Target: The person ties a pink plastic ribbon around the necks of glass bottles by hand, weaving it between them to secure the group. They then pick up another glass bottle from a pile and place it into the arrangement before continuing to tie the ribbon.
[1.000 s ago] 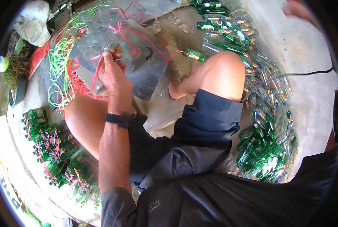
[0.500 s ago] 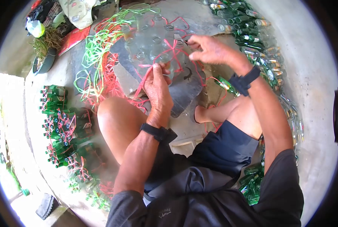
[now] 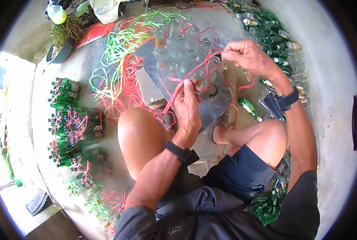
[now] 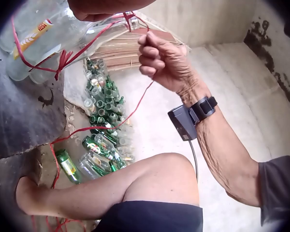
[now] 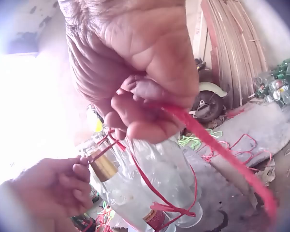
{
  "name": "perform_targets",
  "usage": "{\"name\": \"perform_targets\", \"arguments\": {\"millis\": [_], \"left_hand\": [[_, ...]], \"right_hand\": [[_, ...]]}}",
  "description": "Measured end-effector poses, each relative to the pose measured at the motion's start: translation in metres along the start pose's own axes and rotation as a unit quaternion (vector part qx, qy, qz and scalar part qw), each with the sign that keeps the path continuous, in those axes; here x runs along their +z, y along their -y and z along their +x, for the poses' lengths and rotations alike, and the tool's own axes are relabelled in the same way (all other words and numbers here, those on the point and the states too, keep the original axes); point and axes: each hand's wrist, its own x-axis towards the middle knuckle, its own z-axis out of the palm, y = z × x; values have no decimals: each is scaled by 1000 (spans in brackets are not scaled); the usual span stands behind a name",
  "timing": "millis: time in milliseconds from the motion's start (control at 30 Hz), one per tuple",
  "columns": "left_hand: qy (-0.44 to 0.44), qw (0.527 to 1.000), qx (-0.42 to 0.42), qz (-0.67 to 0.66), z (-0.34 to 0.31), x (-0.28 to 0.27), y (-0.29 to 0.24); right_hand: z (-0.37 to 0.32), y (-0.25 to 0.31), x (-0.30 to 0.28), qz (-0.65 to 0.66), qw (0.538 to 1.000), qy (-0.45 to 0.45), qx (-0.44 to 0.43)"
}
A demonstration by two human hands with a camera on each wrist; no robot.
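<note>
Several clear glass bottles [image 3: 180, 54] stand upright in a tight group on a dark slab [image 3: 210, 105], with red twine [image 3: 204, 64] around them and over their necks. At the near edge of the group, my left hand [image 3: 187, 108] pinches the red twine between thumb and fingers. My right hand [image 3: 248, 58], beside the right-hand bottles, grips the twine in curled fingers; in the left wrist view that hand [image 4: 166, 63] is raised with a strand hanging from it. The right wrist view has a red strand [image 5: 222, 150] trailing from the right palm.
Loose green and red twine [image 3: 120, 60] lies left of the slab. Bundled green bottles [image 3: 66, 124] stand at the far left. Many loose bottles [image 3: 276, 38] lie along the right, and one green bottle [image 3: 249, 108] lies near the foot. A broken stone block [image 3: 149, 89] borders the slab.
My right hand came in from the far right to the bottle necks, and its fingers closed on the twine. My left hand kept its pinch. The head view shifted.
</note>
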Motion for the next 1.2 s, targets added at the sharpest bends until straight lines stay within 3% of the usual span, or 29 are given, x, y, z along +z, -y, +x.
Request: {"name": "perform_targets", "arguments": {"millis": [100, 167, 233, 367, 400, 433, 767, 833, 900, 967, 1133, 1200], "left_hand": [[-8, 1000, 10, -7, -1, 2, 2], [-13, 1000, 11, -8, -2, 3, 3], [-16, 1000, 13, -19, -2, 3, 4], [-15, 999, 4, -37, -4, 3, 5], [-18, 999, 2, -37, -5, 4, 4], [-20, 999, 0, -36, -6, 5, 4], [-46, 998, -10, -32, -17, 13, -7], [-56, 998, -23, -21, -18, 13, -8], [-54, 998, -22, -26, -19, 12, -6], [-47, 998, -19, -32, -19, 11, -5], [-43, 997, -33, -49, -20, 11, -8], [-50, 997, -37, -47, -20, 12, -8]], "right_hand": [[26, 18, -12, -70, 993, 11, -90], [39, 30, -13, -59, 993, 8, -100], [55, 42, -22, -149, 974, 26, -167], [78, 63, -46, -197, 966, 53, -160], [83, 67, -48, -216, 964, 16, -153], [88, 78, -61, -233, 966, 37, -104], [138, 108, -71, -246, 961, 38, -117], [155, 102, -60, -160, 959, 63, -226], [164, 106, -42, -149, 962, 50, -225], [176, 105, -27, -147, 939, 26, -309], [198, 108, 3, -94, 908, 45, -405], [201, 108, 11, -97, 912, 56, -395]]}}
